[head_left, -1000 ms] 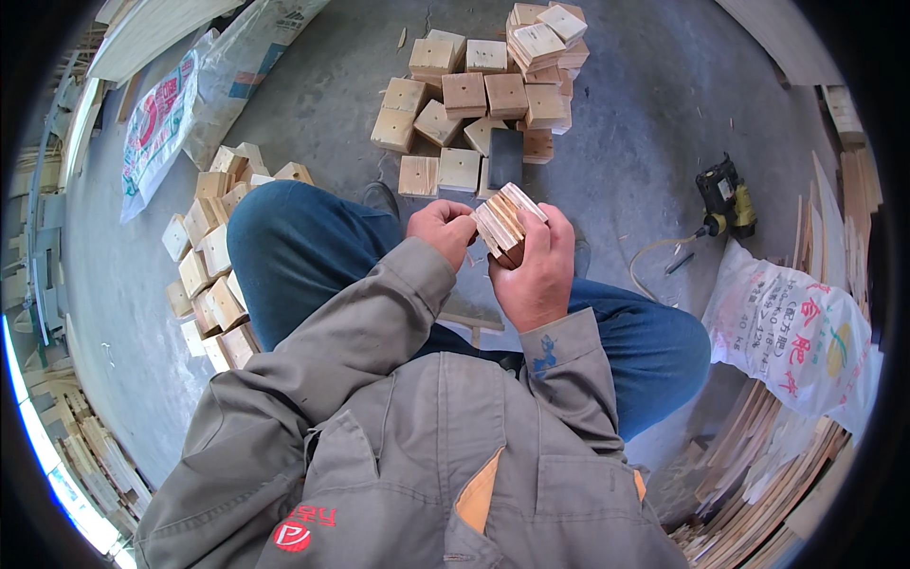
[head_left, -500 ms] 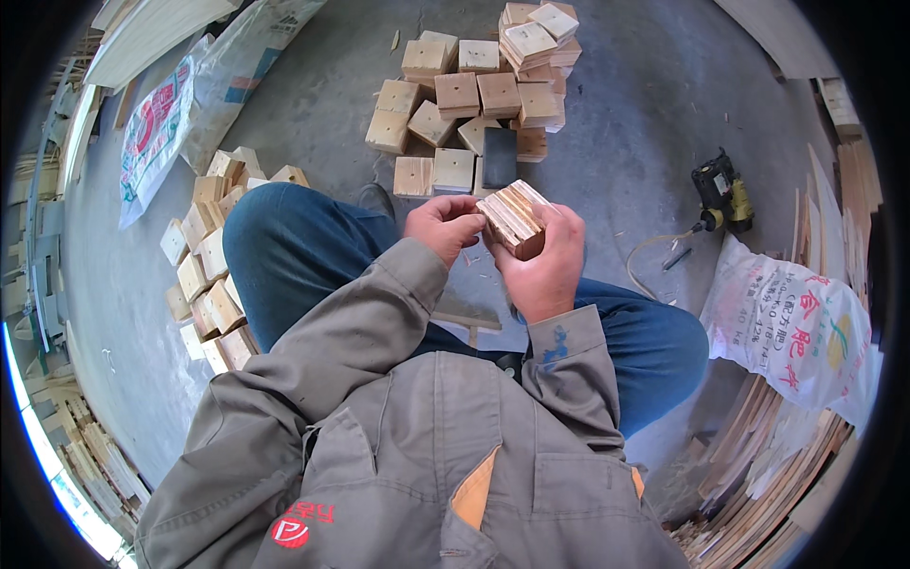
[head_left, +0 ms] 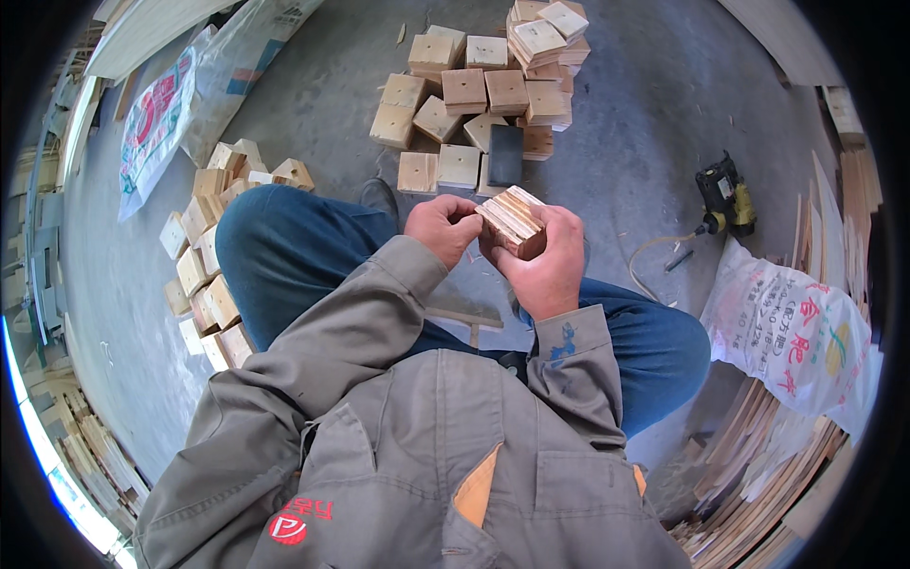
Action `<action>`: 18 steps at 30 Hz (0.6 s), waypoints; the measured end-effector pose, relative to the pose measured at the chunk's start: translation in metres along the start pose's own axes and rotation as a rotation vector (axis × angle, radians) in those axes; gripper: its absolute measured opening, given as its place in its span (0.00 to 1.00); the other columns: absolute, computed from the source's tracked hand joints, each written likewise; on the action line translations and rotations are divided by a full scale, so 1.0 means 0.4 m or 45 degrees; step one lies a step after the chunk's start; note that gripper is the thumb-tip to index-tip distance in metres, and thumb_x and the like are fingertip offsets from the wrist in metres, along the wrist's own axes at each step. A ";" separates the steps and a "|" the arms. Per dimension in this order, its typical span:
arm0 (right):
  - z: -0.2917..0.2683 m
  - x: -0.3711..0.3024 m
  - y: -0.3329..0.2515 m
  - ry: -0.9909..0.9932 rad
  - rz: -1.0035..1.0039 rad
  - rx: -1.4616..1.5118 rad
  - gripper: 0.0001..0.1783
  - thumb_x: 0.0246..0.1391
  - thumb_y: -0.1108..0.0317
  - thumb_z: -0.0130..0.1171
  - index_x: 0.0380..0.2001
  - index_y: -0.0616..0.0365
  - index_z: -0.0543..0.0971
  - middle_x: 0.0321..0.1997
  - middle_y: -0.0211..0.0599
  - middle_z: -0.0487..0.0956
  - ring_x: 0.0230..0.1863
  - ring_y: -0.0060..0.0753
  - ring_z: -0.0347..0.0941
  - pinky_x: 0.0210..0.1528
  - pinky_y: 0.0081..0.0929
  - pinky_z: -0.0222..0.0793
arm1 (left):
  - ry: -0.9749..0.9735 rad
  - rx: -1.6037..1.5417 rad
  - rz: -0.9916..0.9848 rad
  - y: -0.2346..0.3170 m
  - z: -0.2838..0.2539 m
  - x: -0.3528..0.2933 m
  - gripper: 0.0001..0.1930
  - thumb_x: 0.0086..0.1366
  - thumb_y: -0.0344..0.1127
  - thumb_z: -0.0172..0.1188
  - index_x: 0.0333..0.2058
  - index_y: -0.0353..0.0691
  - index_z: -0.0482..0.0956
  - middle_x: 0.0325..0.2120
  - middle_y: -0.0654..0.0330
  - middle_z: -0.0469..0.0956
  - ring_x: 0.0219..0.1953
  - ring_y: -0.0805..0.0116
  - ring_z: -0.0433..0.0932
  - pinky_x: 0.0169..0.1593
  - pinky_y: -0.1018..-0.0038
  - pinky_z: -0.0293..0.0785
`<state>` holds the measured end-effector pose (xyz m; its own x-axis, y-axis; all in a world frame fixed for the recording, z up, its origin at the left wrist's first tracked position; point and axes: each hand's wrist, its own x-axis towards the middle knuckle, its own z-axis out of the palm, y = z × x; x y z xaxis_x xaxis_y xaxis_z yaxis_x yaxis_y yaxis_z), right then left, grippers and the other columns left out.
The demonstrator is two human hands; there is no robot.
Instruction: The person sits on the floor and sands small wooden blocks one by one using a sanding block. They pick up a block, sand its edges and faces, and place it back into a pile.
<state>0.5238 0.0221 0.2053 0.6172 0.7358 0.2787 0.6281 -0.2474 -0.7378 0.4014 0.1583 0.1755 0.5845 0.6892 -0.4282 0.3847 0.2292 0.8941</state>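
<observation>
**Stack of thin boards squared up in both hands**

We see the right hand (head_left: 542, 270) wrapped around a small stack of thin square pale wooden boards (head_left: 512, 221), palm under it, fingers closed up its far side. The left hand (head_left: 442, 228) is curled shut, its fingertips pinching the stack's near-left edge. The stack sits in the air between the two hands, above the lap in blue jeans (head_left: 313, 256).

Step in hand, as we judge it: evening or counting the layers by feel. The next move would call for a firm right-hand grip while the left fingers press the edges flush, or the layers may slip apart.

Orientation: the stack is tilted, its broad top face turned up and toward the left hand, striped layered edges facing us. Its long axis looks to run from near the left fingers out toward the right, though it is close to square.

Beyond both hands, on the grey concrete floor (head_left: 322, 104), lies a pile of square wooden blocks (head_left: 474, 90). Off past the right hand rests a black-and-yellow power tool (head_left: 725, 190).
</observation>
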 end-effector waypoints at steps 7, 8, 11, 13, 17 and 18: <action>0.019 0.000 -0.011 -0.011 -0.052 -0.065 0.37 0.35 0.72 0.79 0.52 0.60 0.72 0.51 0.50 0.75 0.55 0.56 0.71 0.57 0.44 0.70 | 0.130 0.350 0.181 -0.017 0.016 -0.002 0.08 0.64 0.30 0.64 0.39 0.32 0.83 0.31 0.58 0.85 0.33 0.74 0.81 0.39 0.75 0.79; 0.020 0.000 -0.013 -0.015 -0.044 -0.068 0.37 0.35 0.72 0.79 0.51 0.60 0.72 0.51 0.50 0.75 0.55 0.56 0.70 0.57 0.44 0.70 | 0.147 0.377 0.206 -0.023 0.018 0.000 0.07 0.64 0.29 0.63 0.39 0.32 0.83 0.31 0.58 0.85 0.33 0.74 0.81 0.39 0.75 0.79; 0.016 -0.001 -0.025 -0.021 -0.027 -0.054 0.37 0.35 0.73 0.78 0.51 0.60 0.72 0.51 0.50 0.75 0.55 0.56 0.70 0.56 0.44 0.70 | 0.204 0.138 0.019 -0.043 0.015 0.016 0.07 0.64 0.25 0.59 0.38 0.32 0.83 0.31 0.57 0.84 0.33 0.72 0.82 0.39 0.75 0.80; 0.008 0.000 -0.037 -0.017 -0.030 -0.011 0.36 0.34 0.73 0.78 0.51 0.60 0.73 0.51 0.50 0.75 0.54 0.56 0.71 0.56 0.44 0.70 | 0.207 -0.024 -0.071 -0.053 0.008 0.023 0.08 0.63 0.23 0.55 0.37 0.32 0.83 0.31 0.57 0.84 0.33 0.71 0.82 0.39 0.74 0.81; 0.003 0.004 -0.016 0.044 -0.014 -0.012 0.37 0.33 0.72 0.79 0.49 0.60 0.73 0.51 0.50 0.75 0.53 0.55 0.71 0.56 0.44 0.70 | 0.107 -0.228 -0.065 -0.030 0.011 0.012 0.08 0.65 0.22 0.56 0.39 0.33 0.83 0.35 0.58 0.84 0.35 0.71 0.82 0.39 0.74 0.82; -0.002 0.005 -0.012 0.033 0.015 -0.006 0.37 0.32 0.72 0.80 0.49 0.60 0.74 0.50 0.50 0.75 0.53 0.55 0.71 0.56 0.43 0.70 | 0.096 -0.291 -0.071 -0.026 0.013 0.008 0.08 0.66 0.23 0.58 0.41 0.33 0.83 0.35 0.58 0.84 0.36 0.71 0.82 0.39 0.73 0.82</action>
<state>0.5224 0.0241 0.2098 0.6368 0.7160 0.2859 0.6227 -0.2589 -0.7384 0.4030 0.1544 0.1643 0.5085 0.7185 -0.4745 0.2383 0.4121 0.8794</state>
